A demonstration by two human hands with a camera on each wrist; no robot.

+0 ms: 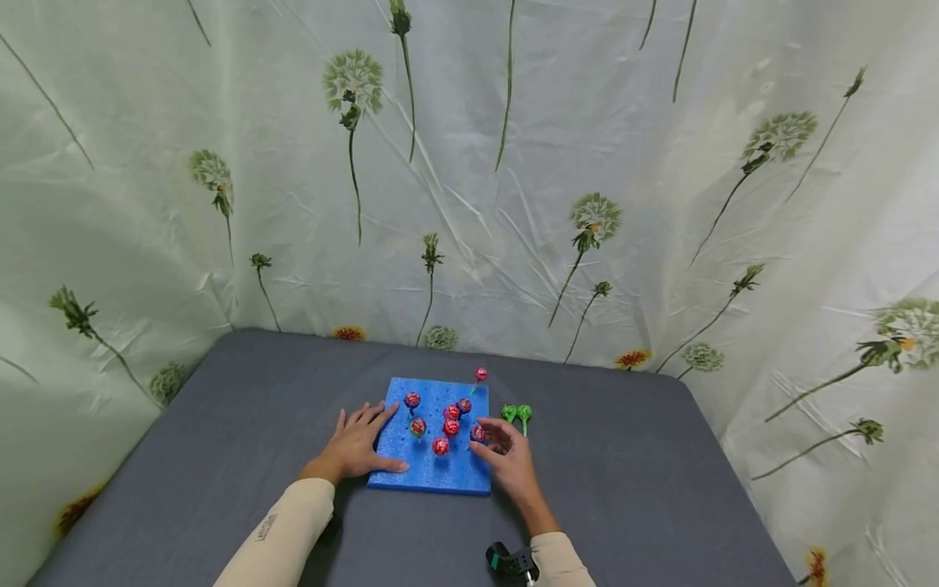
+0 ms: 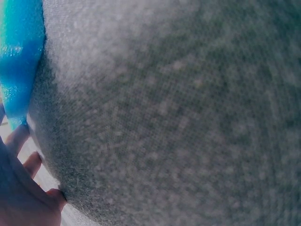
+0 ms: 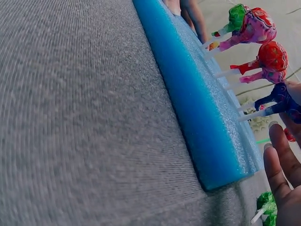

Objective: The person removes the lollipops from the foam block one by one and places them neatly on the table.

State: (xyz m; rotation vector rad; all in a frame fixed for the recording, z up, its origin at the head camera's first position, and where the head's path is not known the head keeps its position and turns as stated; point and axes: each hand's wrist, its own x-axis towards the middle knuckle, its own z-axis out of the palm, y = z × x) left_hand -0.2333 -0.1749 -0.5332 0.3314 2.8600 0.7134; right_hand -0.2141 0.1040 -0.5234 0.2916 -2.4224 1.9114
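A blue foam board (image 1: 429,477) lies flat with several wrapped lollipops (image 1: 440,446) standing in it by their sticks. Spread fingers of my left hand (image 1: 355,447) rest on the board's left edge, thumb near the front corner. At the board's right side, my right hand (image 1: 509,461) pinches a dark blue-wrapped lollipop (image 3: 288,104) between thumb and index finger. Its stick reaches down to the foam in the right wrist view, while the other fingers (image 3: 277,172) extend loosely. Only part of the left hand (image 2: 28,188) shows in the left wrist view.
Two green-wrapped lollipops (image 1: 524,412) lie on the dark grey table (image 1: 623,473) just right of the board. A red lollipop (image 1: 480,374) stands at the board's far right corner. Behind the table hangs a pale curtain (image 1: 469,204) with dandelion prints.
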